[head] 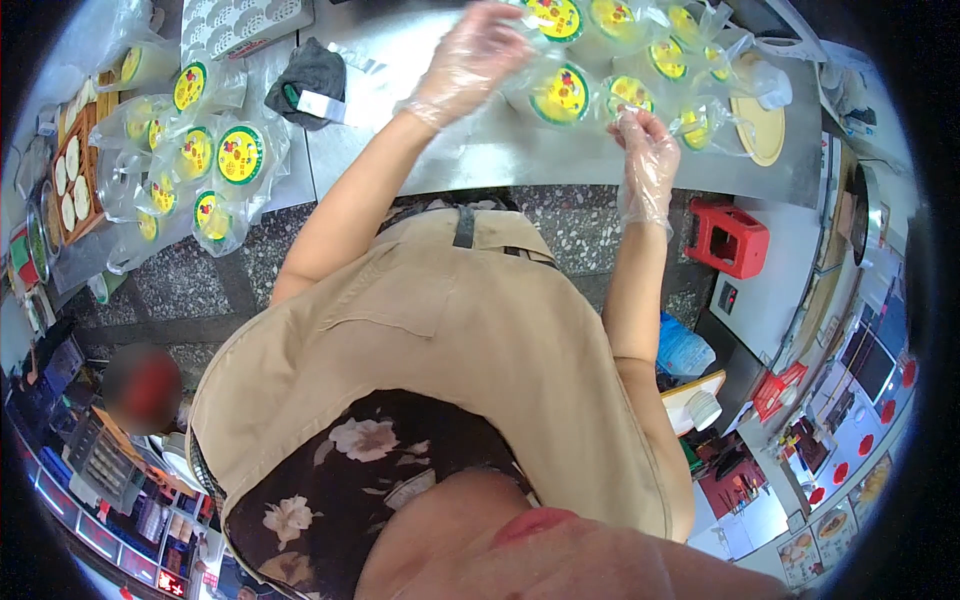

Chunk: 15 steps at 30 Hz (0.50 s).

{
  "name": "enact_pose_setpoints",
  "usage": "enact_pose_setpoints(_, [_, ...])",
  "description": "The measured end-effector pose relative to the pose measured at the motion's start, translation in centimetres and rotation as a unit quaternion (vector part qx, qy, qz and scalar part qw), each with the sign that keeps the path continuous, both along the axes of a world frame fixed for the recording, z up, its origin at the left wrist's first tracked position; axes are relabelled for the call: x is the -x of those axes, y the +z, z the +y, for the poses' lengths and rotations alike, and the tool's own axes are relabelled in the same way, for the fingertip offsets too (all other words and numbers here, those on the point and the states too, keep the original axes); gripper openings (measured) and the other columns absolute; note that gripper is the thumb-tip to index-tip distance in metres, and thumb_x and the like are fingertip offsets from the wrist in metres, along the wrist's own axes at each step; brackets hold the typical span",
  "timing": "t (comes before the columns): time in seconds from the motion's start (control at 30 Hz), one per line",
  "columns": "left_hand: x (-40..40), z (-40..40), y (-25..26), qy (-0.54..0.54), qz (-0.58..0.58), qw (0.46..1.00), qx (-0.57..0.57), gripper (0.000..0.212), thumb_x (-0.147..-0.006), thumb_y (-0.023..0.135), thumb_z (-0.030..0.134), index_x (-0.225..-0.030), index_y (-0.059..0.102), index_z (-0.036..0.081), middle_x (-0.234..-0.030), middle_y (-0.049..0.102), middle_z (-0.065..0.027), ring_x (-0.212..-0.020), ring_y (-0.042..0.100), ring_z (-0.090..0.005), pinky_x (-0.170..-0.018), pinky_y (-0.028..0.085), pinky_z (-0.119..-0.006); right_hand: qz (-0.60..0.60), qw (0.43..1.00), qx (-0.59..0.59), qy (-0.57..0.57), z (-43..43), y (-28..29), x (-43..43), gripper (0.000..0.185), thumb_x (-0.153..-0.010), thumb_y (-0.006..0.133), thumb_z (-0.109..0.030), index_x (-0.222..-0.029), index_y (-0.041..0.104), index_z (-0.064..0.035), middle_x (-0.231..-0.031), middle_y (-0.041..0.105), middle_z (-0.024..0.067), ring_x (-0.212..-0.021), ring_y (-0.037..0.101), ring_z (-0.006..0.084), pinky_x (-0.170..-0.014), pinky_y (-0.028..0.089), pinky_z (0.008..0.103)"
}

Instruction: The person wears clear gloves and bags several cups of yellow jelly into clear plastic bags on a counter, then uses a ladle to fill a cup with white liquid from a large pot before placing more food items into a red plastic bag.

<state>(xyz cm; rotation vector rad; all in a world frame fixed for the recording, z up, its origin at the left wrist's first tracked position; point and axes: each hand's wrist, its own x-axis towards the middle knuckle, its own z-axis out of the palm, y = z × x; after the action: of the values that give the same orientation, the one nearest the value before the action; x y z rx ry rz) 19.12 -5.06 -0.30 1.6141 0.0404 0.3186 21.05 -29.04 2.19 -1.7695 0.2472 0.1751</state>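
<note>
My left hand (480,64), in a clear plastic glove, is above the steel worktop with its fingers curled beside the bagged cups. Whitish plastic shows at its fingertips; whether they grip it is unclear. The gloved right hand (649,154) pinches thin clear plastic, seemingly part of a bag, near the worktop's front edge. Between the two hands stands a cup with a round yellow-and-green printed lid (559,94) in a clear plastic bag. Several similar cups surround it, among them one with a yellow lid (630,91) just beyond my right fingertips.
More bagged cups (240,154) crowd the left side. A dark cloth (309,79) and a grey egg tray (240,26) lie farther back. Flat dough pieces (73,157) rest on a wooden tray. A yellow round board (760,131) lies at right, above a red plastic stool (726,238).
</note>
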Motion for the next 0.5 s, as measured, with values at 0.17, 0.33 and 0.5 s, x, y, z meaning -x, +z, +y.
enact_pose_setpoints(0.17, [6.6, 2.9, -10.7, 0.045, 0.176, 0.900, -0.396, 0.029, -0.079, 0.072, 0.027, -0.101, 0.065, 0.009, -0.094, 0.061, -0.0135, -0.096, 0.061, -0.0301, -0.081, 0.050, -0.041, -0.006, 1.000, -0.010, -0.029, 0.6, -0.2, 0.0, 0.020, -0.087, 0.063, -0.013, -0.097, 0.065, 0.0040, -0.085, 0.065, 0.0059, -0.079, 0.058, 0.0119, -0.074, 0.044, 0.0254])
enact_pose_setpoints(0.33, [8.3, 2.9, -15.7, 0.073, 0.301, 0.880, -0.359, 0.025, -0.082, 0.068, 0.035, -0.086, 0.070, 0.010, -0.095, 0.064, -0.0138, -0.091, 0.063, -0.0312, -0.077, 0.050, -0.042, 0.007, 0.998, 0.061, -0.036, -0.3, -0.3, 0.0, 0.023, -0.086, 0.064, -0.011, -0.102, 0.064, 0.0057, -0.090, 0.065, 0.0065, -0.082, 0.060, 0.0131, -0.076, 0.047, 0.0264])
enact_pose_setpoints(0.5, [8.3, 3.3, -16.9, 0.107, 0.282, 0.889, -0.345, 0.026, -0.084, 0.066, 0.033, -0.090, 0.069, 0.008, -0.093, 0.066, -0.0152, -0.085, 0.063, -0.0319, -0.076, 0.048, -0.042, -0.317, 0.897, 0.307, -0.036, 0.3, -1.3, 1.4, 0.030, -0.084, 0.063, -0.010, -0.108, 0.058, 0.0058, -0.101, 0.062, 0.0162, -0.093, 0.058, 0.0258, -0.082, 0.045, 0.0369])
